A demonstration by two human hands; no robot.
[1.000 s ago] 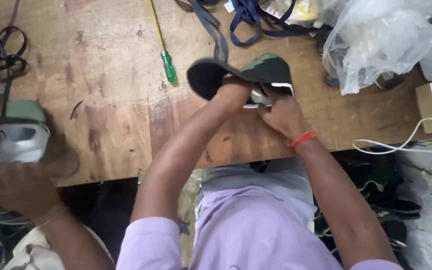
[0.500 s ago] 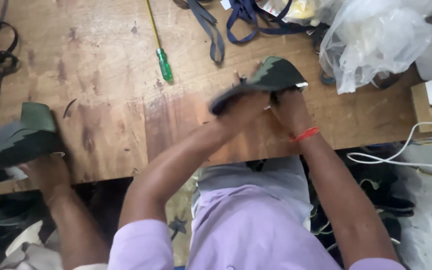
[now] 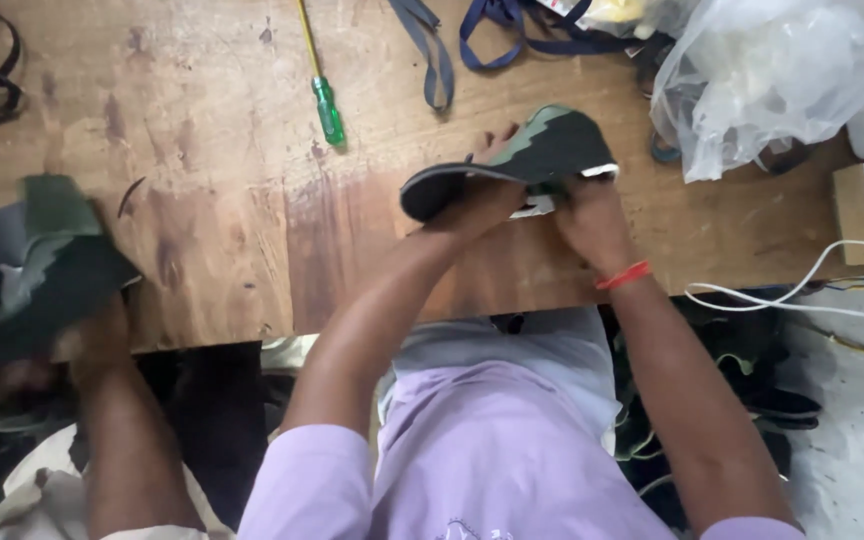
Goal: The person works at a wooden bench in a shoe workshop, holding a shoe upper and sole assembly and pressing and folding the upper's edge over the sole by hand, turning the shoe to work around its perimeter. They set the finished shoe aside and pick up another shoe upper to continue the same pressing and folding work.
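Note:
A camouflage-patterned sandal sole (image 3: 532, 150) with a dark edge is held tilted above the wooden workbench (image 3: 212, 200). My left hand (image 3: 477, 200) grips it from beneath at the near left. My right hand (image 3: 592, 220), with an orange band at the wrist, holds its right end, where a white strip shows. Both hands are closed on the sole.
A green-handled screwdriver (image 3: 326, 100) lies on the bench beyond. Dark straps (image 3: 432, 60) and a clear plastic bag (image 3: 772, 80) sit at the back right. White cables (image 3: 802, 290) trail at the right edge. At left, another person's arm (image 3: 117, 420) holds a second camouflage sole (image 3: 42, 260).
I have tilted and turned the sole so its camouflage face shows more. The other person's sole at the left has risen and shifted toward the bench.

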